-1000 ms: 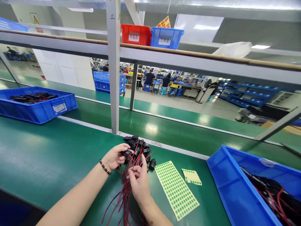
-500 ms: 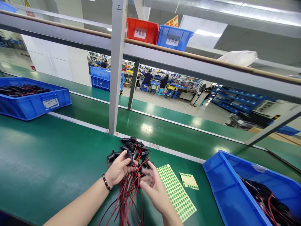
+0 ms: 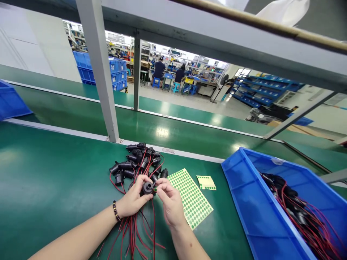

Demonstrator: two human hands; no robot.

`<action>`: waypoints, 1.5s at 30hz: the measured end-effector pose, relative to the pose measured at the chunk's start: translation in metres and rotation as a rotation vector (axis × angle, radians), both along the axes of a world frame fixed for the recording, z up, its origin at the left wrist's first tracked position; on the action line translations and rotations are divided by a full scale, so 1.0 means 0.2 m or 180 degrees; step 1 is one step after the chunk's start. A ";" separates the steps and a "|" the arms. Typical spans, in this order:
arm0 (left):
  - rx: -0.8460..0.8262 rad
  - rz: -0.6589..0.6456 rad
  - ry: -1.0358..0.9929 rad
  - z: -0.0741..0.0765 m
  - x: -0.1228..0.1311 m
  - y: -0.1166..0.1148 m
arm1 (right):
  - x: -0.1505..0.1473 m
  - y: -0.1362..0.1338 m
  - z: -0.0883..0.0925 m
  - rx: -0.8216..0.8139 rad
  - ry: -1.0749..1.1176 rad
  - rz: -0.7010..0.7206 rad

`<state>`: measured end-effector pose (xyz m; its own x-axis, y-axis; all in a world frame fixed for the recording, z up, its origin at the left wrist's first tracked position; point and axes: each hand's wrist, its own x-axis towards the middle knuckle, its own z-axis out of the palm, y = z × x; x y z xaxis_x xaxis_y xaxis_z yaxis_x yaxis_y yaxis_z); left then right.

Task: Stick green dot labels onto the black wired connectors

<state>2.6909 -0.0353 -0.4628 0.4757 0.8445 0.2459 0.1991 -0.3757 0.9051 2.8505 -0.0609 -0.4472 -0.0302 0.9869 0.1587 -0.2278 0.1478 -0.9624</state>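
My left hand (image 3: 137, 196) is closed around a black plastic wired fitting (image 3: 148, 187), its round end with a central hole facing me. Pinched together at the fitting's right side are the fingers of my right hand (image 3: 169, 198); a small green dot sticker (image 3: 155, 189) shows at their tips. Whether the sticker touches the fitting I cannot tell. Beyond my hands lies a pile of similar black fittings (image 3: 130, 165), with red and black wires (image 3: 132, 231) trailing towards me under my hands. Right of them is a sheet of green dot stickers (image 3: 193, 198).
A small sticker scrap (image 3: 206, 182) lies beside the sheet. At the right stands a blue bin (image 3: 238, 195) with wired fittings inside; another blue bin (image 3: 12, 101) is at the left edge. A grey post (image 3: 99, 72) rises behind the pile.
My view has tilted down and shifted right. The right hand, apart with spread fingers before, has come in to the fitting and closed. The left hand has turned the fitting's round end towards me.
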 end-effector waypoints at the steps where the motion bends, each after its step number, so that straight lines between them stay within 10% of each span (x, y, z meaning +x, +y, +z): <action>1: 0.0022 -0.0018 0.0028 0.00 0.00 0.00 | 0.00 0.00 0.00 -0.0021 -0.0018 -0.0003; 45: 0.0375 0.0156 -0.0038 -0.05 0.04 -0.03 | -0.09 -0.02 -0.05 0.0641 -0.0729 -0.0668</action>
<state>2.6990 -0.0416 -0.4730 0.4312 0.8316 0.3501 0.2093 -0.4696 0.8577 2.8330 -0.0641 -0.4580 0.1124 0.9250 0.3630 0.0457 0.3601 -0.9318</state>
